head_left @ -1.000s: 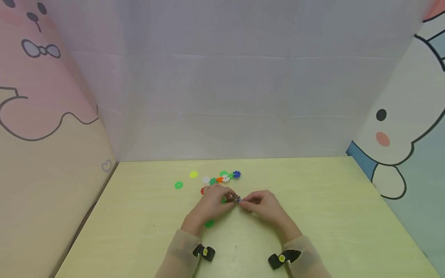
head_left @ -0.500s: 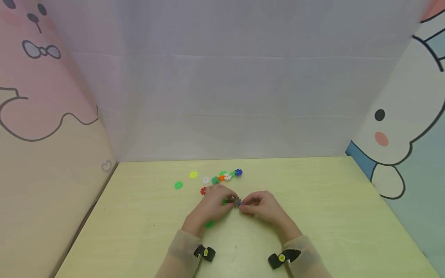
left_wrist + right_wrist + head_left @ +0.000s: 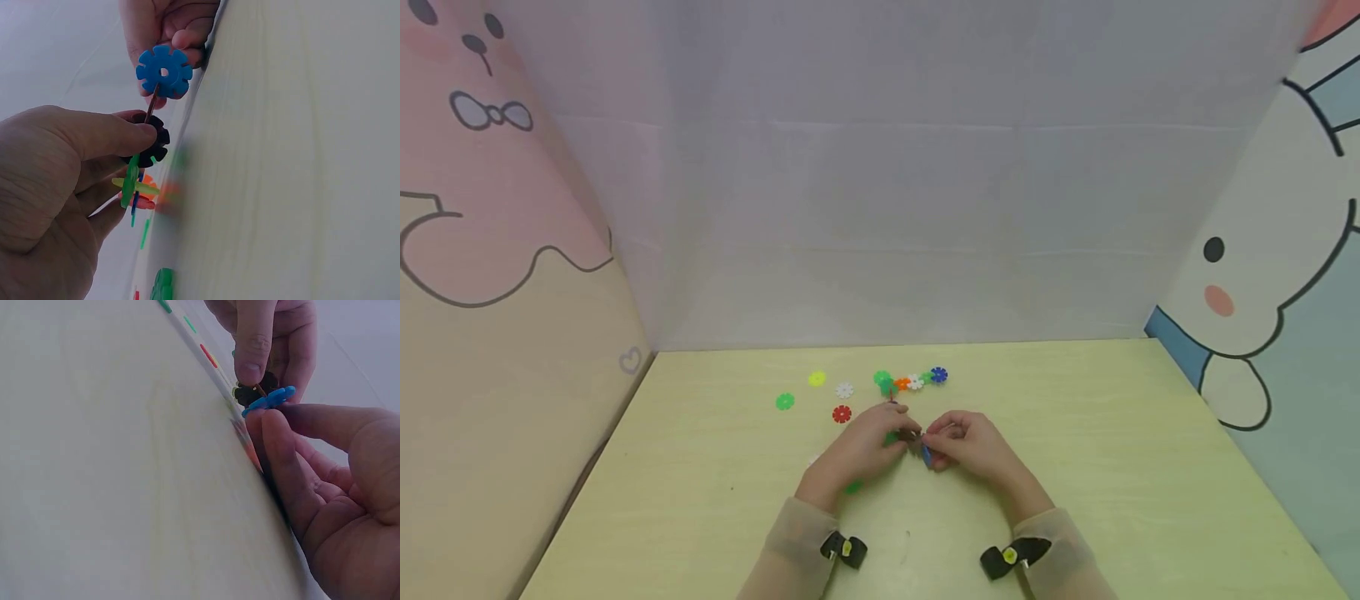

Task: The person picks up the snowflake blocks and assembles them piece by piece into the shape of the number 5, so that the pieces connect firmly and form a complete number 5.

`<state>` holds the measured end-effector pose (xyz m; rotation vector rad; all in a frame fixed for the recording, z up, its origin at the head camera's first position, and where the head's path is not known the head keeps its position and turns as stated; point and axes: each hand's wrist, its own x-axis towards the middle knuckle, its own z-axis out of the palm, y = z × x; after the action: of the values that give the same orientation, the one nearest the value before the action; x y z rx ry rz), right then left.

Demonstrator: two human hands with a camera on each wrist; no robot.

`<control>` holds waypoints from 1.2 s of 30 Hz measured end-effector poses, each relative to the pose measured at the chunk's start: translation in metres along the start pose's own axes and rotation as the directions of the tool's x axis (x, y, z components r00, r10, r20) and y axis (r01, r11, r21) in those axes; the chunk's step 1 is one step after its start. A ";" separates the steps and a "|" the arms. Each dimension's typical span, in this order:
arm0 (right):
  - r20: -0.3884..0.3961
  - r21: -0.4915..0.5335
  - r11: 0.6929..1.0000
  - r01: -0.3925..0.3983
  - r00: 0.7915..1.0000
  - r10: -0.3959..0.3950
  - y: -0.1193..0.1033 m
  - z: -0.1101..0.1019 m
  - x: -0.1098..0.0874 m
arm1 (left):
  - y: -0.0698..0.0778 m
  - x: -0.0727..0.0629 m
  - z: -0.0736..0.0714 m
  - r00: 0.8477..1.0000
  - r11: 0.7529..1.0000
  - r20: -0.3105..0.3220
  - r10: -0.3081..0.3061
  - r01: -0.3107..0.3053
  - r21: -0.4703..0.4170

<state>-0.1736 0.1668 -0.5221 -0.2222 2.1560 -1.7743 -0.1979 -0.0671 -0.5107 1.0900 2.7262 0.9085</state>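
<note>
My left hand [image 3: 872, 437] pinches a black notched plastic disc [image 3: 155, 151] between thumb and fingers. Linked below it in the left wrist view hang a green disc [image 3: 129, 181] and several other coloured ones, partly hidden by the fingers. A thin brown disc [image 3: 151, 107], seen edge-on, joins the black one to a blue notched disc [image 3: 180, 74]. My right hand [image 3: 970, 446] pinches that blue disc from the other side, thumb and fingertips at its rim. In the head view a row of linked discs with an orange one [image 3: 902, 384] and a dark blue end disc [image 3: 939, 375] extends beyond the left hand.
Loose discs lie on the pale wooden table [image 3: 1112, 467]: yellow [image 3: 817, 378], light green [image 3: 785, 402], white [image 3: 845, 390] and red [image 3: 842, 414]. Another green disc [image 3: 854, 487] lies by the left wrist. A white curtain [image 3: 850, 208] hangs behind, with printed panels at both sides.
Both hands have shifted slightly right and nearer. The linked row beyond the left hand has swung right. The blue disc in the right fingers has turned and shows more.
</note>
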 end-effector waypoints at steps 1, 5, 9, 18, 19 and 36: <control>-0.001 0.011 1.000 0.000 1.000 0.000 0.000 0.000 0.000 | 0.000 0.000 0.000 1.000 1.000 0.004 0.004 -0.004 -0.014; 0.008 0.018 1.000 -0.001 1.000 0.001 0.000 0.001 0.000 | 0.000 -0.001 0.000 1.000 0.999 0.016 0.010 -0.009 -0.050; 0.002 0.010 1.000 -0.009 1.000 0.009 0.000 0.001 -0.001 | 0.001 -0.003 -0.005 0.999 0.994 0.014 -0.042 0.043 -0.101; -0.103 -0.013 1.000 0.001 0.995 -0.002 0.004 -0.008 0.000 | -0.020 -0.026 -0.039 0.963 0.927 0.063 -0.262 0.269 -0.262; -0.115 -0.006 1.000 0.007 0.993 -0.007 0.004 -0.010 0.000 | -0.023 -0.030 -0.042 0.955 0.919 0.097 -0.279 0.295 -0.260; -0.161 0.112 0.994 -0.015 0.986 0.033 0.005 -0.012 0.001 | -0.030 -0.050 -0.053 0.923 0.937 0.241 -0.301 0.333 -0.103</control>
<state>-0.1781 0.1782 -0.5257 -0.0242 2.1490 -1.9520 -0.1927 -0.1433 -0.4913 0.6507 2.5077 0.8554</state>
